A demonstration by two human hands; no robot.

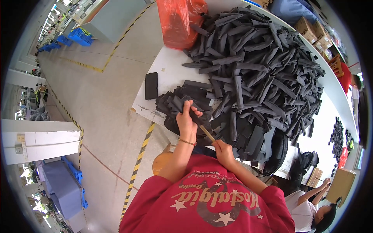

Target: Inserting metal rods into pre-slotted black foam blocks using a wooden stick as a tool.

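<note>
My left hand (pixel 187 121) is closed round a dark grey fabric tube (pixel 195 117), held above the near left part of the table. Out of the tube's near end comes a thin wooden stick (pixel 206 133); how far it reaches inside is hidden. Gripping the stick's near end is my right hand (pixel 224 152), close to my chest. Beneath and beyond my left hand lies a smaller heap of flat dark fabric pieces (pixel 171 101). A large mound of dark grey fabric strips (pixel 260 66) covers much of the white table (pixel 171 64).
A black phone (pixel 151 86) lies near the table's left edge, and a red plastic bag (pixel 178 27) stands at its far left corner. A round wooden stool (pixel 161 162) is at my left. On the right, another person (pixel 311 209) works at the table beside a black bag (pixel 305 165).
</note>
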